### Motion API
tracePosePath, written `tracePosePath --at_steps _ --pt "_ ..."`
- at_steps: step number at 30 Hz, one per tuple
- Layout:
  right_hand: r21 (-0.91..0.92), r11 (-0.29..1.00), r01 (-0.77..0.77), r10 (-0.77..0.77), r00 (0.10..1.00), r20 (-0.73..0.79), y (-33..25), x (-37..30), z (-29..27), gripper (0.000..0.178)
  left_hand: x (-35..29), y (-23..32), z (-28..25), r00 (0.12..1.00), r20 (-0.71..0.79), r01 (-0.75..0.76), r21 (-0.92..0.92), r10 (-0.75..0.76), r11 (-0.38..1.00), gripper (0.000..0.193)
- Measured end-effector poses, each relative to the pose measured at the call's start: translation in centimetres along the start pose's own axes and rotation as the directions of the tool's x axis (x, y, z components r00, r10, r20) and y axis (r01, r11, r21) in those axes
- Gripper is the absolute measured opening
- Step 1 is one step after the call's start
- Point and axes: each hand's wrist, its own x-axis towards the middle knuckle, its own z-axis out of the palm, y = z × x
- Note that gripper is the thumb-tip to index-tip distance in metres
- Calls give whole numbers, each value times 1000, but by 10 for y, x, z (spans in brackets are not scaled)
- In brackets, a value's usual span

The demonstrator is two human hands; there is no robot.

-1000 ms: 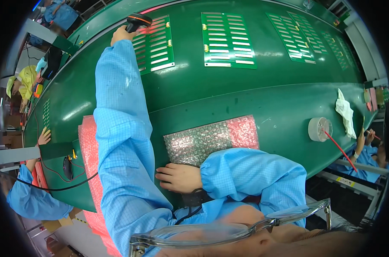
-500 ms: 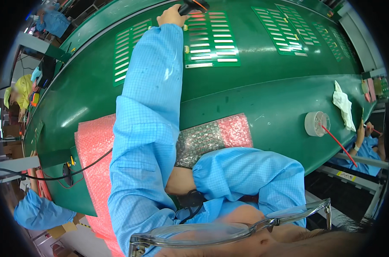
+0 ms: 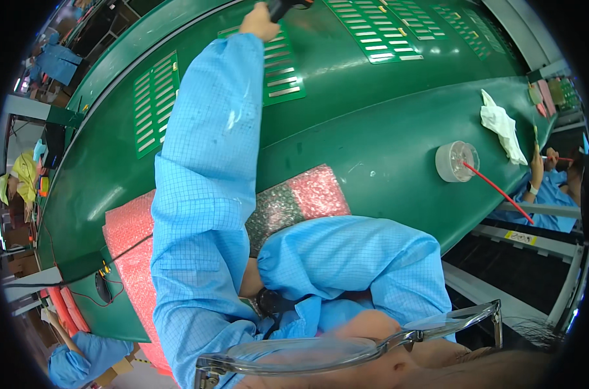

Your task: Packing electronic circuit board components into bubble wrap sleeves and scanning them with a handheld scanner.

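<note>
My left arm stretches far across the green work surface. At the top edge of the picture my left hand (image 3: 260, 24) is closed around a black handheld scanner (image 3: 288, 8) with an orange trigger, partly cut off. Below this hand, partly under the blue sleeve, lies a green circuit board panel (image 3: 283, 72) with rows of pale strips. A similar panel (image 3: 155, 104) lies to its left. My right forearm bends inward; only its bare wrist shows, next to a black band (image 3: 271, 303), and the fingers are hidden behind the left sleeve.
More green panels (image 3: 372, 32) lie at the far right. Pink bubble wrap (image 3: 129, 259) spreads at the near left, with another bubble-wrap piece (image 3: 317, 194) in the middle. A clear round tub (image 3: 451, 162) with a red stick and a white cloth (image 3: 504, 129) sit right. Co-workers work at both sides.
The view has shifted, so the panels sit further left and the far-right ones higher. My left hand still grips the scanner; the red glow on the panel no longer shows.
</note>
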Motion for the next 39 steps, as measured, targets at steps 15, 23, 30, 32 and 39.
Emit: tracePosePath --at_steps 15,23,30,32,39 --pt "-159 980 117 -90 981 170 0 5 -92 16 30 106 95 993 -83 81 19 -79 997 49" --pt "-199 962 185 -136 962 237 5 9 -96 15 47 84 97 987 -141 93 90 -80 992 51" --pt "-287 930 228 -136 942 307 24 23 -100 15 67 65 98 979 -169 134 134 -111 982 51" --pt "-308 920 243 -135 933 333 29 27 -99 15 70 56 96 978 -195 106 151 -75 983 51" --pt "-354 890 286 -121 899 421 44 33 -95 14 44 103 83 997 -73 -40 -117 31 992 45"
